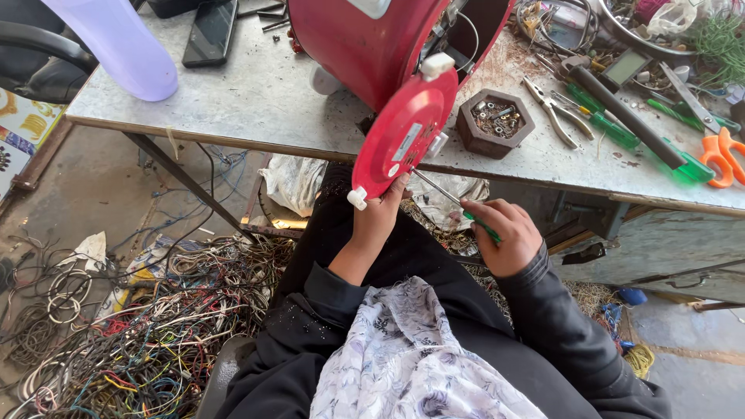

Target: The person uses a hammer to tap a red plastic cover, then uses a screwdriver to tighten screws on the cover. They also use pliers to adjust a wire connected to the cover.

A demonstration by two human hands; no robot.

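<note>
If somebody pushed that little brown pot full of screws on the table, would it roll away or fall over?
Probably neither. The brown pot has flat sides and looks low and wide, so it should slide on the table rather than roll or tip. It is full of small metal bits, so it is likely heavy for its size. A hard shove might spill some out of its open top.

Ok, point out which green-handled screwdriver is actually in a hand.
The one gripped in the right hand, its shaft reaching toward the red disc. The other green-handled screwdrivers lie untouched on the table.
</note>
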